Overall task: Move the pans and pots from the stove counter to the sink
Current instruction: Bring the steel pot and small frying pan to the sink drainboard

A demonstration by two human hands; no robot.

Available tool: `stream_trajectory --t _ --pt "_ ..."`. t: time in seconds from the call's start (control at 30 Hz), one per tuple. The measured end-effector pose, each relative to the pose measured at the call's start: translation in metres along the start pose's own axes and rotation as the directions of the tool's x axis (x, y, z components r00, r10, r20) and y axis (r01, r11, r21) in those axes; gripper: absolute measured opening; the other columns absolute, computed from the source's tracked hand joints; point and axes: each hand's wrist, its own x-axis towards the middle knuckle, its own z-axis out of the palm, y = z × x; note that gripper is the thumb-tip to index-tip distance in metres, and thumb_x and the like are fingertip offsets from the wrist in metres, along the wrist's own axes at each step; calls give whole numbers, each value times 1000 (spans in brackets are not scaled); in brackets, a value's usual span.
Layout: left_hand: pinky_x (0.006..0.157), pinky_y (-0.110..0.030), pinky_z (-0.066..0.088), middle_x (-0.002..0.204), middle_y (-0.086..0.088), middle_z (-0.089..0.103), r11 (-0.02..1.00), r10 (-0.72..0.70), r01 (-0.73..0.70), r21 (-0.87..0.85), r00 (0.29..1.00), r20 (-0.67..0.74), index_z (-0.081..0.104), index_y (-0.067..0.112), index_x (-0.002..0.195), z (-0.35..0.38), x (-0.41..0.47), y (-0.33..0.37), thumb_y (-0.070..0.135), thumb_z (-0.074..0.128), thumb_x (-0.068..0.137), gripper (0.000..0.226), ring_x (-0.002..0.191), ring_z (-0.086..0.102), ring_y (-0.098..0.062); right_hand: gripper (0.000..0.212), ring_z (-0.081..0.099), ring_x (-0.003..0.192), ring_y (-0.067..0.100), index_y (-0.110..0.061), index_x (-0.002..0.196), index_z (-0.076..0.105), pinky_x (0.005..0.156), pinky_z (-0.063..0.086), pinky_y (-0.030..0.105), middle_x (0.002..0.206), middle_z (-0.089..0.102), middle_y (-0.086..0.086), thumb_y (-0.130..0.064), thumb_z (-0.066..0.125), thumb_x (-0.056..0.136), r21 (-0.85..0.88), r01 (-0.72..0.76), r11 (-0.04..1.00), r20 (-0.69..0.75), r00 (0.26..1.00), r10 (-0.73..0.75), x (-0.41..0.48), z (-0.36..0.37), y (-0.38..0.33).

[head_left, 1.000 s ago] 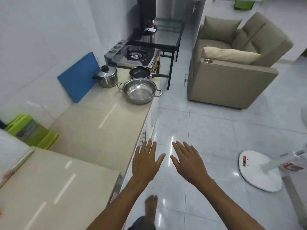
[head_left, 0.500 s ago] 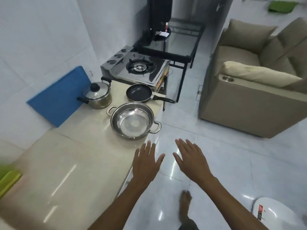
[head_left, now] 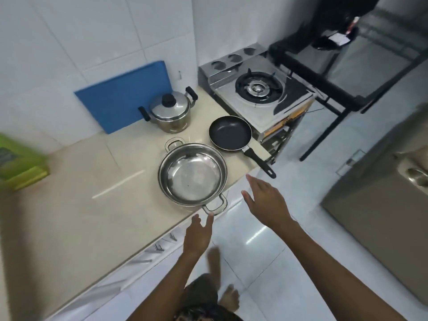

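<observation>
A wide, empty steel pot (head_left: 192, 174) with two loop handles stands on the beige counter (head_left: 81, 205) near its front edge. Behind it to the right lies a black frying pan (head_left: 230, 133), its handle pointing out over the counter edge. A small lidded steel pot (head_left: 170, 112) with black handles stands at the back by the wall. My left hand (head_left: 199, 235) is open, its fingertips right at the wide pot's near handle. My right hand (head_left: 266, 200) is open above the floor, just right of the wide pot and below the pan handle's tip.
A blue cutting board (head_left: 125, 96) leans on the tiled wall behind the lidded pot. A single-burner gas stove (head_left: 257, 89) sits at the counter's far end, a black-framed table (head_left: 347, 66) beyond it. A beige sofa (head_left: 382, 205) stands right. Green items (head_left: 20, 163) lie at the left.
I have walked up to the pots, which now lie close below me. Both hands have reached forward; the left has arrived at the wide pot's near handle.
</observation>
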Motion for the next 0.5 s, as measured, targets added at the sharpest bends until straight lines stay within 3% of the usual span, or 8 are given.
stream_trajectory --t 0.07,0.13,0.2,0.27,0.33,0.5 --pt "109 -42 39 142 -15 59 955 -181 184 -233 983 31 50 6 143 12 22 13 66 41 96 76 129 54 -32 56 58 126 32 -8 149 43 100 50 45 142 60 14 -41 47 103 -3 15 1000 15 1000 -15 34 3 22" --pt "90 -39 45 108 -13 65 817 -282 295 -496 954 104 65 5 112 19 39 22 63 44 97 64 99 61 -24 55 61 120 36 -8 147 44 95 51 47 138 62 16 -40 48 102 11 -2 1000 30 1000 2 66 7 42" --pt "87 -39 47 103 -9 62 690 -326 348 -635 932 157 63 14 98 27 53 31 59 47 98 48 97 60 -22 55 59 119 38 -9 147 42 93 52 49 138 60 17 -40 47 102 34 -42 999 78 996 40 96 14 63" --pt "98 -45 49 116 -11 64 581 -348 362 -729 920 180 60 17 114 37 60 34 52 50 100 39 114 61 -26 55 56 121 40 -9 148 41 92 51 51 139 57 19 -39 48 102 63 -88 994 116 990 80 117 23 82" --pt "104 -49 48 122 -15 64 479 -354 343 -808 918 179 55 14 129 46 66 38 44 54 101 42 118 61 -28 55 55 120 42 -8 147 40 92 50 51 140 55 21 -37 50 101 73 -123 990 141 984 112 134 32 102" --pt "105 -48 47 131 -20 66 192 -423 264 -945 891 163 52 8 138 63 73 48 30 58 101 44 123 62 -33 59 52 125 45 -9 151 32 97 47 52 141 52 25 -37 49 103 184 -266 946 325 925 197 174 56 137"
